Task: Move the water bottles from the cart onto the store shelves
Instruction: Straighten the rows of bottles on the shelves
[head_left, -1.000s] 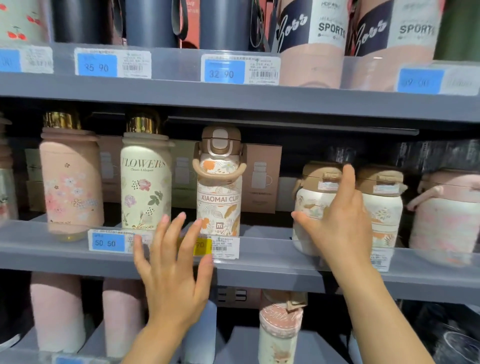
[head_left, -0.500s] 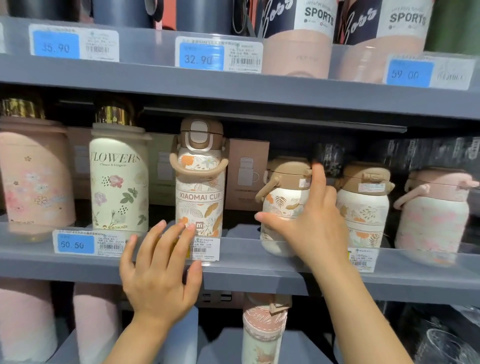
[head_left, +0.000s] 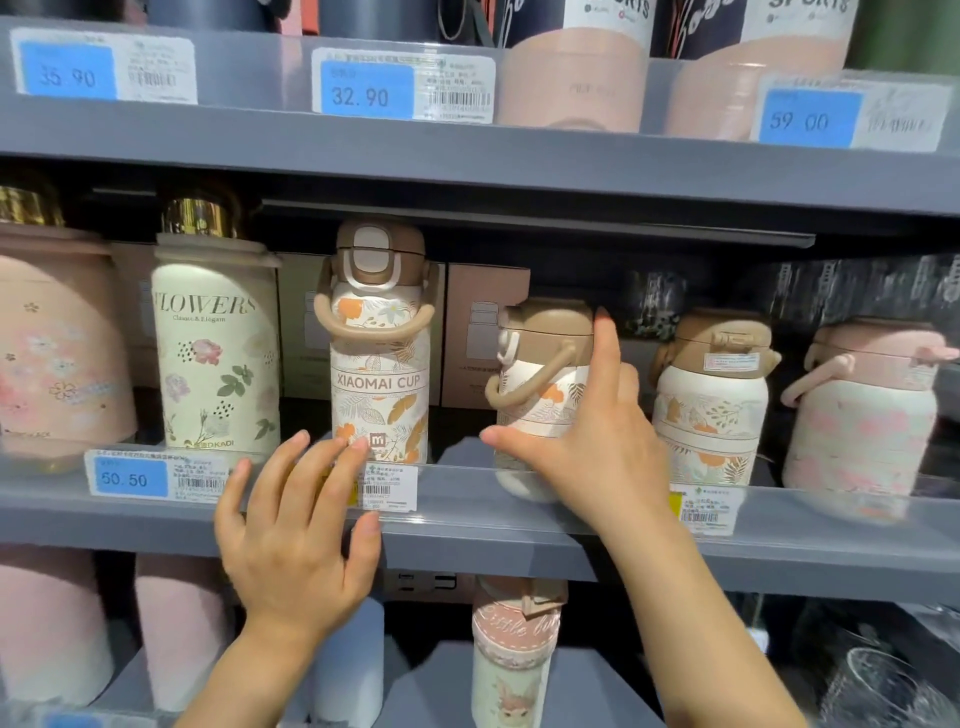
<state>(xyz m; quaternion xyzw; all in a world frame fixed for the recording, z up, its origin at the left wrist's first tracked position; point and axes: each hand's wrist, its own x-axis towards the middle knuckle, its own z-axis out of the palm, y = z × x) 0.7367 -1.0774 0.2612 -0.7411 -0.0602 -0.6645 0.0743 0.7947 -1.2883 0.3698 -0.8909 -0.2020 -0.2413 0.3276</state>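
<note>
Your right hand (head_left: 597, 447) grips the squat bottle (head_left: 540, 400) | XIAOMAI CUP bottle (head_left: 381, 358) just left, leaf-print bottle (head_left: 709, 400) right | left hand (head_left: 296, 540) open, empty.

My left hand (head_left: 296, 540): raised, palm away, fingers (head_left: 332, 467) straight and spread, holding nothing. My right hand (head_left: 597, 441): reached farther in, index up, thumb out left, fingers curved in a grip. Both forearms angle up from below.

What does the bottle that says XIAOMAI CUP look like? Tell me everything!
The XIAOMAI CUP bottle is tall, white with orange flowers and leaves, and stands upright on the middle shelf. It has a brown flip lid and a brown loop handle hanging in front. The left hand reaches up in front of its base, fingers straight.
</note>
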